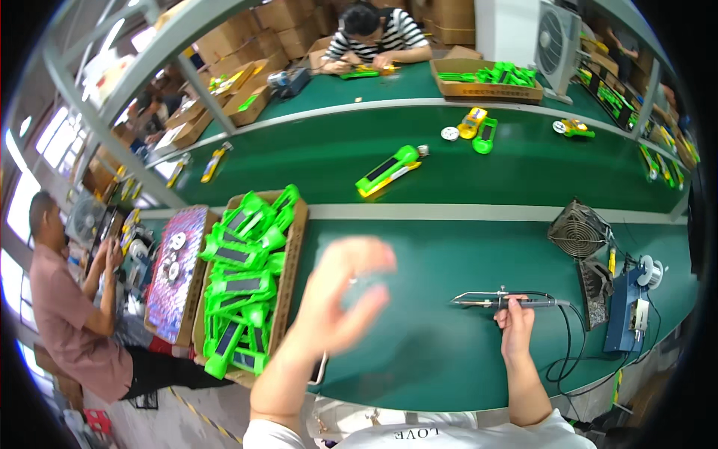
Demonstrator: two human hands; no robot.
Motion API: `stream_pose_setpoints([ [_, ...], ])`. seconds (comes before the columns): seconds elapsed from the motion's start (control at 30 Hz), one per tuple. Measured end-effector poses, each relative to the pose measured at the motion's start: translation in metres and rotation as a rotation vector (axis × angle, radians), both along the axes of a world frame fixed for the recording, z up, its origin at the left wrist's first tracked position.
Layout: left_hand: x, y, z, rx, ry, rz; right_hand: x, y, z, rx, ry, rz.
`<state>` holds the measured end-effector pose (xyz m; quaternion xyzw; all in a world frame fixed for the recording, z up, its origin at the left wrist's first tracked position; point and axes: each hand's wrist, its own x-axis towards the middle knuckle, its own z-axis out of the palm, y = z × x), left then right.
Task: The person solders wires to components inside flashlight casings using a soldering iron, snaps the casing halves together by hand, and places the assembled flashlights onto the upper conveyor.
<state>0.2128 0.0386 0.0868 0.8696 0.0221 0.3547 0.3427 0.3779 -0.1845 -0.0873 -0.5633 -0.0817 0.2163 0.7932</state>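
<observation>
My right hand (pixel 515 326) grips a soldering iron (pixel 527 303) by its dark handle, its metal tip and thin guide tube pointing left above the green workbench (pixel 434 344). Raised over the bench's left half is my left hand (pixel 345 292), slightly blurred. Its thumb and fingers are apart in a curve, with no held thing that I can make out. Close to its left stands a cardboard box (pixel 295 258) heaped with bright green plastic housings (pixel 243 284) bearing dark panels. Beyond the hands, a green and yellow lamp-like unit (pixel 390 170) lies on the green conveyor belt (pixel 299 176).
At the right are a blue soldering station (pixel 627 314), a solder wire spool (pixel 652 272), a small fan (pixel 580 230) and looping cables (pixel 568 359). A box of round white parts (pixel 176 273) stands far left. One person (pixel 378 41) works opposite, another (pixel 71 299) at left.
</observation>
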Motion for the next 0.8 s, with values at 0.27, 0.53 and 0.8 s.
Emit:
stream_pose_setpoints([
  [0.27,-0.164,-0.114,0.06,-0.013,-0.709,-0.422,-0.019,0.019,0.0,0.163,0.096,0.374],
  [0.53,-0.188,-0.159,0.059,0.025,-0.97,-0.338,-0.037,0.065,-0.005,0.235,0.042,0.498],
  [0.8,-0.113,-0.202,0.041,-0.634,-1.382,-0.566,-0.036,0.08,-0.009,0.249,-0.05,0.37],
])
